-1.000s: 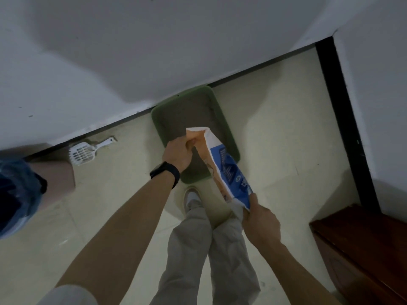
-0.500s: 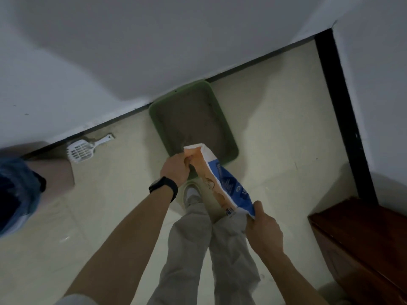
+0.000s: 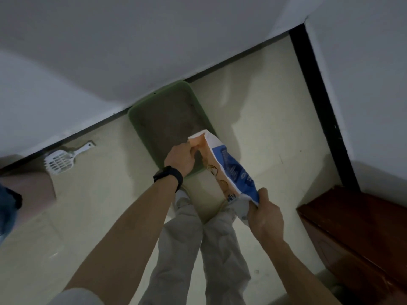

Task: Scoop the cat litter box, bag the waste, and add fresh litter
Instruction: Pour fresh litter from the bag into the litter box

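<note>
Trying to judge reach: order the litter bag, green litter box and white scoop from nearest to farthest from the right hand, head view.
1. litter bag: in the right hand.
2. green litter box: ahead, centre.
3. white scoop: far left.

One green litter tray (image 3: 133, 116) sits at the centre of the frame. One litter bag (image 3: 231, 168), orange, white and blue, lies just below and right of it. One white scoop (image 3: 59, 162) is at mid left. There are two hands: the left hand (image 3: 179, 158) at centre and the right hand (image 3: 265, 213) lower right of centre. One black wristband (image 3: 168, 175). Two trouser legs (image 3: 176, 249) at bottom centre, with one shoe (image 3: 180, 194) above them. One brown wooden cabinet (image 3: 356, 234) at lower right. One blue object (image 3: 7, 208) at the left edge, too cut off to name.
</note>
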A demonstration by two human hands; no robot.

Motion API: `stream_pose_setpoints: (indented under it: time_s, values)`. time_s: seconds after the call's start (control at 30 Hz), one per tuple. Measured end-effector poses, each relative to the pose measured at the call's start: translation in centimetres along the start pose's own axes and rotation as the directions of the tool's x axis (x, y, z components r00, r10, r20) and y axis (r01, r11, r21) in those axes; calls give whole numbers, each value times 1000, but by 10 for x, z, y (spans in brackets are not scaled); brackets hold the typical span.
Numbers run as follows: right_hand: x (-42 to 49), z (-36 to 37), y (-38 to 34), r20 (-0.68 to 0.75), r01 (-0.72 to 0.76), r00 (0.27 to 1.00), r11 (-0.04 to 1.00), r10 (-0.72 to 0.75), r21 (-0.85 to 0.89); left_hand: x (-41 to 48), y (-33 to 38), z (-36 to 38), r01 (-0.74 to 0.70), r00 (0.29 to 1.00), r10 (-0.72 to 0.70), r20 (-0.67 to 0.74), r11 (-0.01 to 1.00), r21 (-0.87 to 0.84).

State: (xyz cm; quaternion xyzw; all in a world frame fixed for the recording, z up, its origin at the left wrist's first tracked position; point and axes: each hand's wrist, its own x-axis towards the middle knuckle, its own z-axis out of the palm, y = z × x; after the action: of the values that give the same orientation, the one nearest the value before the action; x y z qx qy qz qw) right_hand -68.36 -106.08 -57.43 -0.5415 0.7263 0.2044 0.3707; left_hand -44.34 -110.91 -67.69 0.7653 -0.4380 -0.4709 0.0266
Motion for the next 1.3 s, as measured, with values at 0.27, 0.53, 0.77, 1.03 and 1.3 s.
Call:
stream_pose_setpoints:
  time_s: [0.27, 0.53, 0.77, 1.03, 1.3]
  values:
    - [30, -1, -14, -74, 59, 995, 998, -61, -39, 8, -16, -33, 59, 987, -55, -148, 998, 26]
    - [32, 10, -32, -67, 134, 989, 991, -133, 12, 4, -30, -36, 47, 961, -91, -262, 984, -170]
    - [18, 25, -16, 56, 108, 992, 994, -110, 28, -6, -33, -26, 106, 912, -169, -374, 977, -185]
    - [15, 20, 14, 59, 93, 993, 993, -97, 65, -17, -42, -8, 109, 935, -161, -316, 979, -173]
    - [3, 35, 17, -32, 79, 996, 996, -78, 28, -16, -31, 7, 65, 974, -87, -207, 992, -111]
